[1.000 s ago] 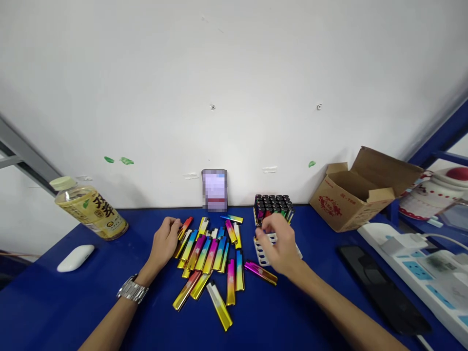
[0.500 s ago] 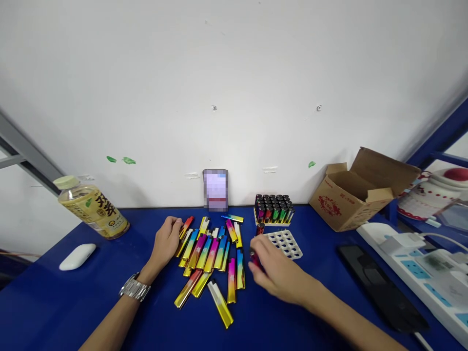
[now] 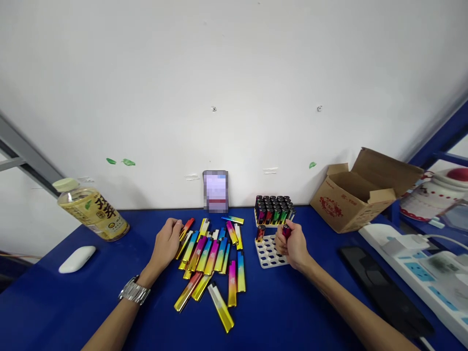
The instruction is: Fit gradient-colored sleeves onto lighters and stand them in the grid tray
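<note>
My right hand [image 3: 292, 243] is closed around a pink-red lighter [image 3: 286, 230], holding it upright over the far right part of a white slotted tray [image 3: 266, 253]. One lighter [image 3: 260, 233] stands in the tray's far left corner. Behind it sits a full tray of black-capped lighters [image 3: 274, 210]. My left hand [image 3: 166, 243], a metal watch on its wrist, rests with curled fingers against the left edge of a pile of several shiny multicoloured lighters [image 3: 212, 258] lying on the blue table [image 3: 109, 302].
A tea bottle [image 3: 91, 209] lies at the far left with a white mouse [image 3: 76, 258] in front. An open cardboard box [image 3: 361, 187] stands at the right. A black flat object [image 3: 383, 287] and a white power strip [image 3: 420, 268] lie further right. A small card [image 3: 215, 191] leans against the wall.
My right hand went from the white tray to the pile's right edge, picked up a pink-red lighter, and came back over the tray. The pink lighter by the pile is gone. The left hand stayed.
</note>
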`<act>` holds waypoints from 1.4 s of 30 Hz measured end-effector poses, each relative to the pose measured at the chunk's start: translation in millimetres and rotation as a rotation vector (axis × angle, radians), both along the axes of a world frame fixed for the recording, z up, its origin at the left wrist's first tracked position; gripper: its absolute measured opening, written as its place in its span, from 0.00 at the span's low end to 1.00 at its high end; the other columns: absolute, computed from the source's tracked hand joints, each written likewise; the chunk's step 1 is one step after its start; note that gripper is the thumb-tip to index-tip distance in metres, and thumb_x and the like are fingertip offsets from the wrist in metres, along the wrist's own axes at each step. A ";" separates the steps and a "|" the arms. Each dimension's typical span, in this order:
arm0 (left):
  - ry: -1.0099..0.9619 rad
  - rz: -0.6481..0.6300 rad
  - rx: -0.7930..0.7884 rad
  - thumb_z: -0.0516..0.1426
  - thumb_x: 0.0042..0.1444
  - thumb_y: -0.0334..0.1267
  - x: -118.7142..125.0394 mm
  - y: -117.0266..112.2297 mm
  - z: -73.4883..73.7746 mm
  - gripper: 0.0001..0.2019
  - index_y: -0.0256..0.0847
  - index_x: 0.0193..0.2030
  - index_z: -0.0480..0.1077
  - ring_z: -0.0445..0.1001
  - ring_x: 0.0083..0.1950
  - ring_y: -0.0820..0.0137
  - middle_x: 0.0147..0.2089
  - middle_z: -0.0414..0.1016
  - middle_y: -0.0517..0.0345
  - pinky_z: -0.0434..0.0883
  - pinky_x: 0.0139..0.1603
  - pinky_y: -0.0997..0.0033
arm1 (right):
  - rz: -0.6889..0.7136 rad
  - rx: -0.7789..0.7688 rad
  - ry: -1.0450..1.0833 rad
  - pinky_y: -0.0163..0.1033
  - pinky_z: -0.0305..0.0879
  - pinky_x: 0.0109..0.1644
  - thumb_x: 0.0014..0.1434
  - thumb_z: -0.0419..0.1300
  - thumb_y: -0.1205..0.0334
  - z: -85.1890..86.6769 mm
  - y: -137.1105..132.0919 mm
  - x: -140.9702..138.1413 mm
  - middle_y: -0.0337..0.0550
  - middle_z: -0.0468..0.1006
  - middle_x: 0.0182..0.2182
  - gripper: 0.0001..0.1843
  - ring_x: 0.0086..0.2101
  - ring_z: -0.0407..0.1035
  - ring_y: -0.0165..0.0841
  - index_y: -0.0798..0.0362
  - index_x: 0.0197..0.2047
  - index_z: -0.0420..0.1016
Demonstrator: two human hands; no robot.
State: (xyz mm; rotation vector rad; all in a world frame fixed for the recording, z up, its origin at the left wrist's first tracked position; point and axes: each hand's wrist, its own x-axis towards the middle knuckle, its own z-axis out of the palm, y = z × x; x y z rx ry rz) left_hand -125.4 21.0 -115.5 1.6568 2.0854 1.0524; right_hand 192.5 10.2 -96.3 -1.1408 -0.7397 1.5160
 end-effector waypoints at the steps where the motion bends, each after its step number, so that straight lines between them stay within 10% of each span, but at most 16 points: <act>1: 0.004 0.000 0.000 0.43 0.57 0.51 0.1 0.0 -0.1 0.16 0.44 0.32 0.64 0.73 0.39 0.62 0.33 0.75 0.56 0.67 0.41 0.64 | -0.024 -0.021 -0.011 0.28 0.34 0.12 0.55 0.42 0.52 0.9 -0.7 -0.8 0.31 0.46 0.06 0.26 0.10 0.38 0.21 0.51 0.09 0.50; 17: 0.015 -0.006 -0.011 0.43 0.57 0.51 0.5 -0.3 0.8 0.16 0.44 0.32 0.64 0.73 0.40 0.62 0.34 0.75 0.56 0.67 0.40 0.65 | 0.026 0.024 -0.088 0.28 0.36 0.12 0.61 0.39 0.51 -8.6 -2.5 -3.1 0.30 0.46 0.07 0.27 0.09 0.38 0.21 0.51 0.12 0.51; 27: 0.037 -0.003 -0.004 0.43 0.58 0.51 1.6 -1.5 1.8 0.16 0.44 0.32 0.64 0.73 0.38 0.63 0.33 0.75 0.57 0.67 0.39 0.66 | -0.057 0.831 -0.625 0.37 0.65 0.29 0.60 0.55 0.47 2.4 -7.7 14.4 0.42 0.73 0.27 0.17 0.26 0.67 0.31 0.52 0.34 0.74; 42: 0.025 -0.005 -0.012 0.43 0.57 0.51 1.5 -1.2 1.4 0.16 0.44 0.32 0.63 0.73 0.38 0.63 0.33 0.75 0.57 0.67 0.40 0.66 | 0.040 1.217 -1.138 0.34 0.64 0.26 0.65 0.44 0.68 -10.1 -9.0 17.1 0.43 0.75 0.22 0.17 0.23 0.70 0.31 0.55 0.39 0.74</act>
